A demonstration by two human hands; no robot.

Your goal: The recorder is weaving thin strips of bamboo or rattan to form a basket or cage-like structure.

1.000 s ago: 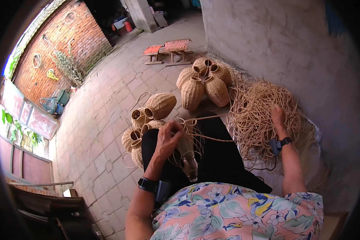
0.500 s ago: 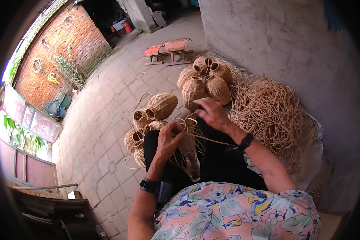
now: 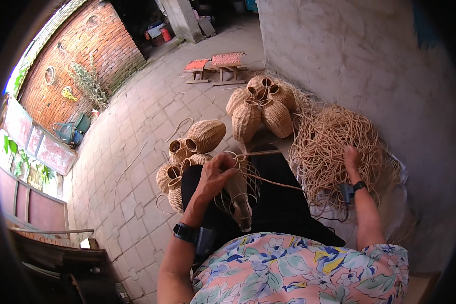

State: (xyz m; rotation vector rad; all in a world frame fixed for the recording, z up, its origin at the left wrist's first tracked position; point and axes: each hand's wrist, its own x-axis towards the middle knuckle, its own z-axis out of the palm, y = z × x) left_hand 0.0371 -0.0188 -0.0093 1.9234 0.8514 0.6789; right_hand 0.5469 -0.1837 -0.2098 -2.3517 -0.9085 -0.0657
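My left hand (image 3: 218, 175) is closed, thumb and fingers pinching the rim of a partly woven basket (image 3: 245, 177) of open straw strands between my knees. Inside those strands stands a pale, bottle-like form (image 3: 238, 195). A twisted straw cord (image 3: 263, 152) runs rightward from the rim, over my dark-trousered leg, in line with my right hand (image 3: 352, 158). That hand is raised in front of the cord pile, fingers closed; the cord's stretch up to it is lost against the pile. A second cord (image 3: 276, 182) slants down to the right from the basket.
Finished vase-shaped baskets stand in a cluster (image 3: 262, 109) ahead, and more lie in a group (image 3: 205, 136) left of my knee. A big tangled cord pile (image 3: 339, 137) rests on a white sheet by the wall (image 3: 359, 61). Low wooden stools (image 3: 227, 61) stand farther off.
My right hand has swung from beside the basket rim out to the right, over the cord pile, drawing a cord straight. My left hand has stayed at the rim.
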